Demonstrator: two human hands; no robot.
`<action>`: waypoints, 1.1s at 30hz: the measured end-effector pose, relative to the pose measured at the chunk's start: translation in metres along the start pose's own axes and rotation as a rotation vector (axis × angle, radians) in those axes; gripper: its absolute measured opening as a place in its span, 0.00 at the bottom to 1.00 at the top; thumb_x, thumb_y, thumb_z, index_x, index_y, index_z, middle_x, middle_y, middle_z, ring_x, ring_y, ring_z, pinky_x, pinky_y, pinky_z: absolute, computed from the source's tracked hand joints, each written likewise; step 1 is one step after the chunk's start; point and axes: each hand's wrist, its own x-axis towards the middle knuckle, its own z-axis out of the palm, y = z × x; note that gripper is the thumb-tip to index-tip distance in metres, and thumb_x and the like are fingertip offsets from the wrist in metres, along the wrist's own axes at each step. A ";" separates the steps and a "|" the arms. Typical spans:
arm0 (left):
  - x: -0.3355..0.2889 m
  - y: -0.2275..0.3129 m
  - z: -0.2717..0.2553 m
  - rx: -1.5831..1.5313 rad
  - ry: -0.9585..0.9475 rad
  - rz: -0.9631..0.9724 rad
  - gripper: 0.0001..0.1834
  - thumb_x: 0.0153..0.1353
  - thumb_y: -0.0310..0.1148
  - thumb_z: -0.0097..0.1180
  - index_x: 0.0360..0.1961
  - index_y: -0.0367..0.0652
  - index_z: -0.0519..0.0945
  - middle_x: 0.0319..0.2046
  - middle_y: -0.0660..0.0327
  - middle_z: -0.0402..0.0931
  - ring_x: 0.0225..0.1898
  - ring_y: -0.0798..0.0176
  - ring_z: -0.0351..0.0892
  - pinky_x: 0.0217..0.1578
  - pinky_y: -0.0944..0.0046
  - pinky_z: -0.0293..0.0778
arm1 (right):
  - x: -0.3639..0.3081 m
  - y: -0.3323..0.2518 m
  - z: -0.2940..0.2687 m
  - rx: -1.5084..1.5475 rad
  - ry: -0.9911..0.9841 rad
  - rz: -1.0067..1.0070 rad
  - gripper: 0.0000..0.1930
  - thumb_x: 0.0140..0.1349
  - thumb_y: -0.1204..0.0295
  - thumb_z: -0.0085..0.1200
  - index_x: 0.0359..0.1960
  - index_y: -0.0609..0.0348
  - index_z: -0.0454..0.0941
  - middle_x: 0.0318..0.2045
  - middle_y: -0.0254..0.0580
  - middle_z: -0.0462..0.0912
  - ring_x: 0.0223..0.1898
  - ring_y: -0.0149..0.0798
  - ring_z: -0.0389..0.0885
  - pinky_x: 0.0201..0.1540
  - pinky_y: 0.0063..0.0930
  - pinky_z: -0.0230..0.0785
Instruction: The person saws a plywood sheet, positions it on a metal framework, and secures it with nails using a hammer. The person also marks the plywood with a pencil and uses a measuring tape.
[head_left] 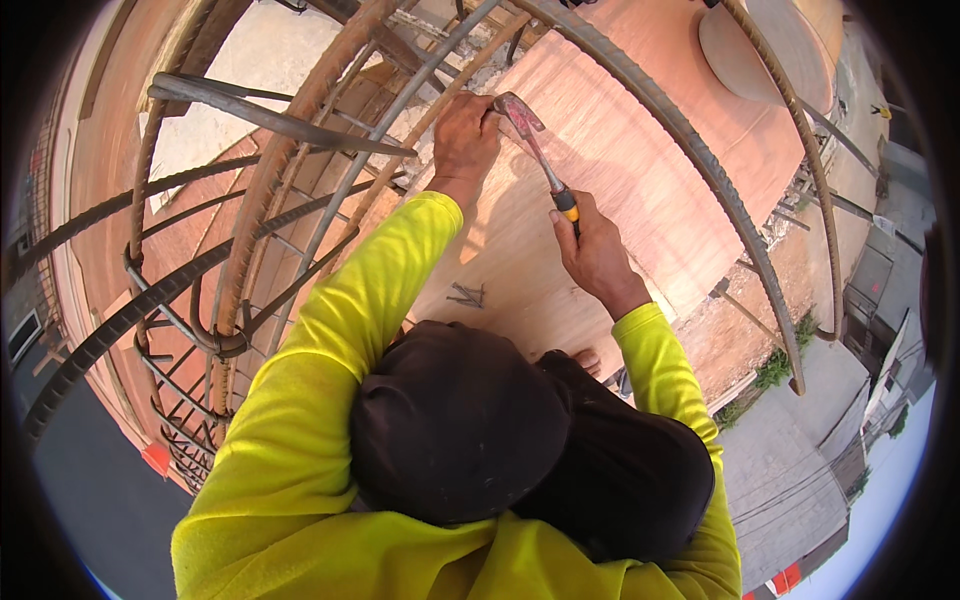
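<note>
My right hand [603, 255] is wrapped around the black and yellow grip of a claw hammer [541, 160]. The hammer's worn, reddish head lies right beside the fingers of my left hand [466, 138]. That hand is closed low over the edge of a plywood sheet [600, 190], by a thin wooden strip. Whatever its fingers pinch is hidden or too small to name. Several loose nails [466, 295] lie on the plywood, nearer to my body.
Rusty ribbed steel bars [700, 150] arch over the plywood on the right. More crossing rebar [270, 190] stands close along my left arm. A round board [765, 50] rests at the far right. Beyond the sheet's right edge lies lower ground [755, 345].
</note>
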 end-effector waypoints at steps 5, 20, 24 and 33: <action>-0.001 -0.001 0.000 -0.025 0.021 0.034 0.06 0.56 0.26 0.61 0.35 0.40 0.82 0.36 0.53 0.80 0.42 0.47 0.80 0.46 0.52 0.75 | 0.002 -0.002 0.001 0.077 0.153 -0.140 0.12 0.72 0.71 0.51 0.54 0.62 0.70 0.23 0.48 0.76 0.22 0.46 0.79 0.27 0.37 0.69; 0.000 0.001 0.000 -0.051 0.069 0.040 0.05 0.56 0.27 0.62 0.34 0.41 0.82 0.36 0.55 0.80 0.41 0.48 0.81 0.45 0.54 0.76 | 0.009 0.002 0.001 -0.048 0.074 -0.047 0.14 0.71 0.69 0.53 0.53 0.59 0.67 0.28 0.58 0.82 0.29 0.64 0.82 0.30 0.50 0.73; -0.001 0.001 0.001 -0.029 0.078 0.021 0.04 0.56 0.27 0.62 0.34 0.41 0.83 0.35 0.55 0.80 0.40 0.48 0.81 0.44 0.55 0.76 | 0.008 0.005 0.000 0.021 0.144 -0.132 0.14 0.70 0.68 0.54 0.52 0.59 0.67 0.29 0.59 0.82 0.29 0.65 0.82 0.29 0.51 0.73; -0.004 0.003 -0.002 -0.041 0.056 -0.036 0.04 0.55 0.26 0.63 0.32 0.43 0.83 0.36 0.56 0.81 0.39 0.49 0.82 0.43 0.55 0.78 | 0.007 0.008 0.003 -0.048 0.088 -0.057 0.13 0.71 0.69 0.53 0.51 0.59 0.68 0.29 0.61 0.82 0.28 0.66 0.81 0.29 0.52 0.73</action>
